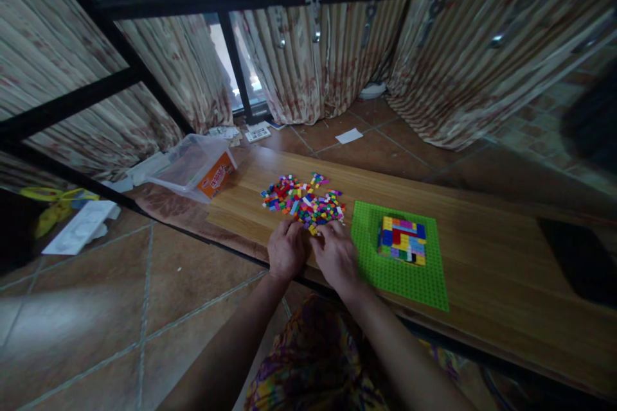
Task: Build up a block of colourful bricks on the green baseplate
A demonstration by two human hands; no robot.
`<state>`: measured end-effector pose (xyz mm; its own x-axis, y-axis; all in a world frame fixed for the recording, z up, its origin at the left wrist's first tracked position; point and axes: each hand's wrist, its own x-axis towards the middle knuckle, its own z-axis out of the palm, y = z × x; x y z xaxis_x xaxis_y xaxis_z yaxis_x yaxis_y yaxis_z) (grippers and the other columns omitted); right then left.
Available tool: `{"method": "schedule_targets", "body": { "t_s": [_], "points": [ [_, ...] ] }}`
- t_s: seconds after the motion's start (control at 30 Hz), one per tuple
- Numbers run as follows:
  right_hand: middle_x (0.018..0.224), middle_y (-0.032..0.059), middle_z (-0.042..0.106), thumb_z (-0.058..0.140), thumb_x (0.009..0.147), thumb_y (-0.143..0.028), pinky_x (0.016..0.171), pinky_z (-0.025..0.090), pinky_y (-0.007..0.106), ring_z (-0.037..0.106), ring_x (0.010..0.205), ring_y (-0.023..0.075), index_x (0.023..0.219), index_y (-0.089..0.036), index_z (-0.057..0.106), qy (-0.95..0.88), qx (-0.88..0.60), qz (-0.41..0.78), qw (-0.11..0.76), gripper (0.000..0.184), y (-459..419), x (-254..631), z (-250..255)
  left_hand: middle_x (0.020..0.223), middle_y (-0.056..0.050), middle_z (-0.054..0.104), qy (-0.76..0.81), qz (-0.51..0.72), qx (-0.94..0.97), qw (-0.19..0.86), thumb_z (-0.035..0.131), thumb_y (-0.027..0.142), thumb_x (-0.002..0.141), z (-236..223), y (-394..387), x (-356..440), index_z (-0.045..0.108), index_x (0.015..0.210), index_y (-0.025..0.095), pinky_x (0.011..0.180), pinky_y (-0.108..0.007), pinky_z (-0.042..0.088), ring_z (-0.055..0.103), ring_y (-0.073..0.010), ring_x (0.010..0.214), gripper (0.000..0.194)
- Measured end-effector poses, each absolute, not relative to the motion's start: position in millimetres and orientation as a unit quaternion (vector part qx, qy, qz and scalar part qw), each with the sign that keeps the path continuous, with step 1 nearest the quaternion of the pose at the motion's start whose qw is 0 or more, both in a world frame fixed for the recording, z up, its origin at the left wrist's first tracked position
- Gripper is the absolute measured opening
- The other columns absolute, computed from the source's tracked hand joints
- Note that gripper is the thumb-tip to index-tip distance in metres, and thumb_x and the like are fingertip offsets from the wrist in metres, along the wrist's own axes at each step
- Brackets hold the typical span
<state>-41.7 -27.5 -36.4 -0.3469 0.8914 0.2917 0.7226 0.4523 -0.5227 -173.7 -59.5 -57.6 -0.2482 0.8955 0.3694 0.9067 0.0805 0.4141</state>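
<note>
A: Where are the hands in the frame?

B: Just below its centre, side by side. The left hand [286, 250] and the right hand [337, 257] both reach in at the lower edge of the heap of small bricks [303, 202], knuckles up

A: And the fingers, are they gripping anything?

B: They're curled on both hands, with the tips close together near a few yellow pieces. I can't tell whether they pinch a brick or merely touch the heap, because the tips are too small and partly hidden

A: So the bricks lie where, exactly?

B: Loose and in many colours, around the middle of the frame, on the wooden bench [491, 250]. Right of centre is a green baseplate [364, 270], just beside the right hand, bearing a squarish built block [402, 241] of red, yellow, blue and other colours

A: What else is about?

B: Left of centre, a clear plastic box [180, 164] with an orange label [216, 174] sits at the end of the bench; near the right edge lies a flat black object [581, 263]. Higher up, a white sheet [349, 136] lies on the tiled floor [400, 148], below striped curtains [332, 70]
</note>
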Motion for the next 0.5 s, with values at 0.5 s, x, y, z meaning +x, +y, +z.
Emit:
{"method": "schedule_targets", "body": {
  "t_s": [0.5],
  "points": [
    [0.103, 0.0094, 0.057, 0.055, 0.087, -0.024, 0.079, 0.049, 0.034, 0.057, 0.093, 0.0226, 0.097, -0.02, 0.064, -0.798, -0.515, 0.121, 0.288, 0.014, -25.9, -51.9, -41.0, 0.107, -0.007, 0.064, -0.734, -0.298, -0.61, 0.018, 0.049, 0.023, 0.089, -59.1, -59.1, -173.4, 0.064, 0.104, 0.021, 0.08, -0.029, 0.048, 0.061, -0.0186, 0.095, 0.022]
  ]
}}
